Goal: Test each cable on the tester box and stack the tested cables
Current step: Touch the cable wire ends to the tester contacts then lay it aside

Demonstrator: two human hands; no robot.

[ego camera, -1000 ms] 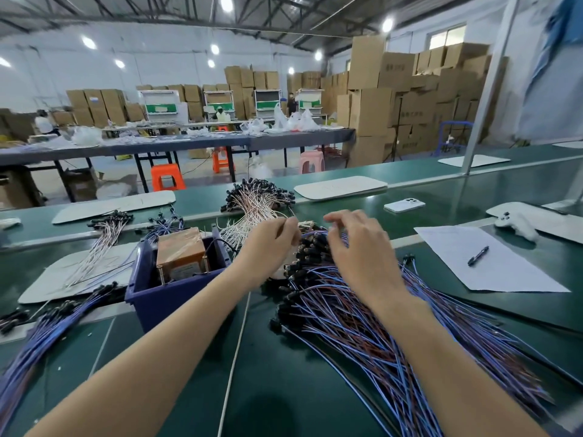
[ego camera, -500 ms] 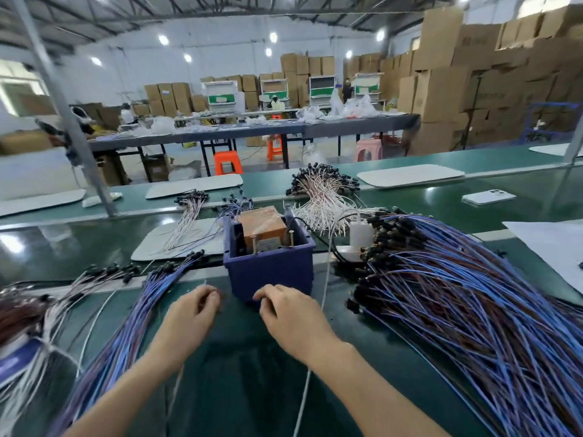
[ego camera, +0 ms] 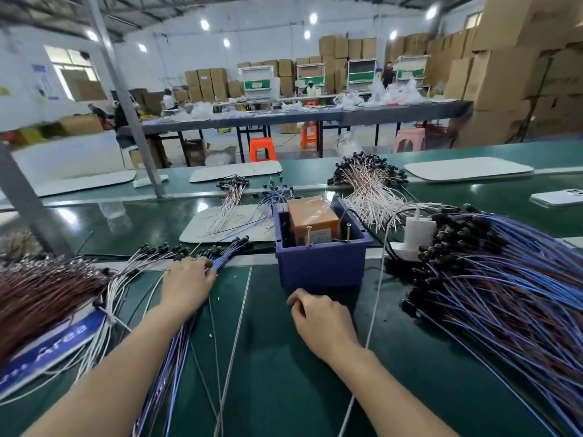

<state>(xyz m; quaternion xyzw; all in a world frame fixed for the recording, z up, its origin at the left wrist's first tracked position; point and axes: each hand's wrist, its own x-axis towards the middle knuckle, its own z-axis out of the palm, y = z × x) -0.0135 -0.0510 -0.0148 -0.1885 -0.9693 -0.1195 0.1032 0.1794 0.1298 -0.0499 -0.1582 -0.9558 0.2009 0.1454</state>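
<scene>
At a green desk on a carton-lined factory floor, a worker's two bare hands sit either side of the tester box, a blue tub holding an orange-brown block with two metal pins standing at its front edge. The left hand lies palm down on the stack of blue cables just left of the box. Its fingers are bent over the strands near their black plugs; whether they close round the bundle cannot be told. The right hand rests on the desk just in front of the box, fingers curled under into a loose fist, nothing visible in them. To the right spreads a large pile of blue cables with black plugs, its near edge touching a white adapter. Behind the box lies a fan of white cables. At far left are brown cables and pale grey cables above a blue label reading "Area". A white phone lies at the far right.
</scene>
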